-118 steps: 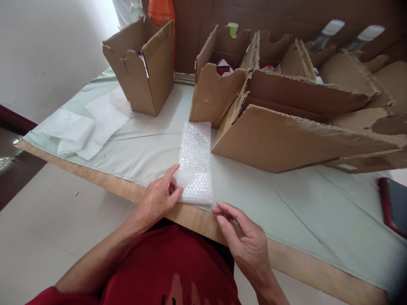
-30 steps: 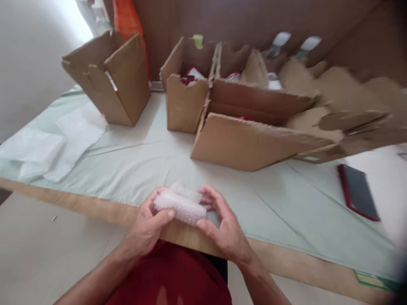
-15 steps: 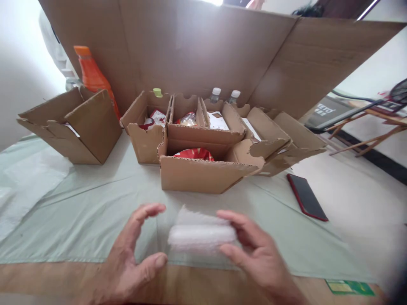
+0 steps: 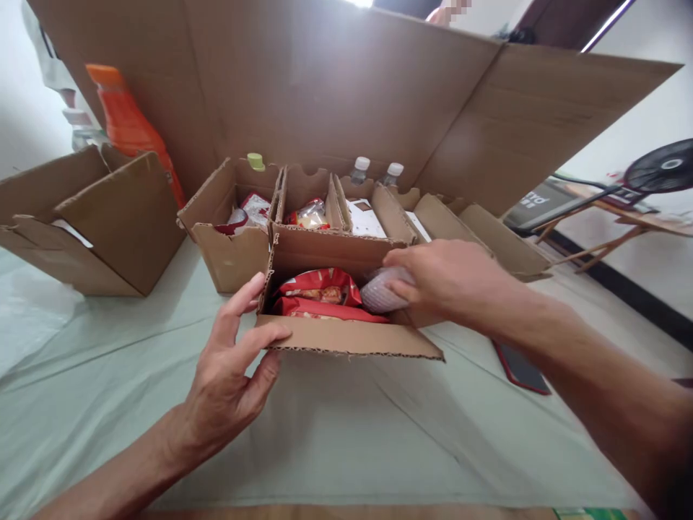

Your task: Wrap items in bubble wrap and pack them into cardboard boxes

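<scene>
My right hand [image 4: 441, 278] grips a rolled piece of bubble wrap [image 4: 382, 290] and holds it inside the right end of the front cardboard box [image 4: 346, 341]. Beside the roll, red snack packets [image 4: 319, 285] lie in that box. My left hand [image 4: 235, 354] has hold of the box's front left corner, some fingers at the side wall and the thumb below the front flap. The flap tilts outward toward me.
Behind stand several open cardboard boxes [image 4: 224, 253] with packets and white cards. Another box [image 4: 119, 231] stands at left near an orange bottle [image 4: 130, 123]. A tall cardboard panel [image 4: 325, 87] backs them. A phone [image 4: 522, 368] lies at right, partly behind my forearm.
My right hand has carried the bubble wrap from over the cloth forward into the front box. The left hand has moved up onto the box corner, and the front flap now leans outward.
</scene>
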The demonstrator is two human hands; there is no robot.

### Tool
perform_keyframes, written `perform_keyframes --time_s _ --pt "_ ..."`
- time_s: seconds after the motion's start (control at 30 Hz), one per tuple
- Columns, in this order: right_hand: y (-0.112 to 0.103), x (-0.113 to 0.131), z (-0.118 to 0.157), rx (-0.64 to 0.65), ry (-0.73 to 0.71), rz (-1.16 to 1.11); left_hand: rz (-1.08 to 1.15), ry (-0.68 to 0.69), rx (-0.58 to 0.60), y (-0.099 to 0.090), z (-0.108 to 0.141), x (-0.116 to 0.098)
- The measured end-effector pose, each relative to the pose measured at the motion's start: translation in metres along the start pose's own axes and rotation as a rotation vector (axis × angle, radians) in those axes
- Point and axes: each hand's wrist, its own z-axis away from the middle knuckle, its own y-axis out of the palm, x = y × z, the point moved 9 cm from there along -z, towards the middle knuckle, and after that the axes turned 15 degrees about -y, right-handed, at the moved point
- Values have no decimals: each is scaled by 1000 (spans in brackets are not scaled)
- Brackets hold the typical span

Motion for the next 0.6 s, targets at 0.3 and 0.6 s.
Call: perform_keyframes --time_s 0.3,0.6 --pt "86 32 -14 460 -161 44 65 -37 6 1 2 6" --pt "-48 -14 136 -437 400 -88 189 -404 9 -7 25 54"
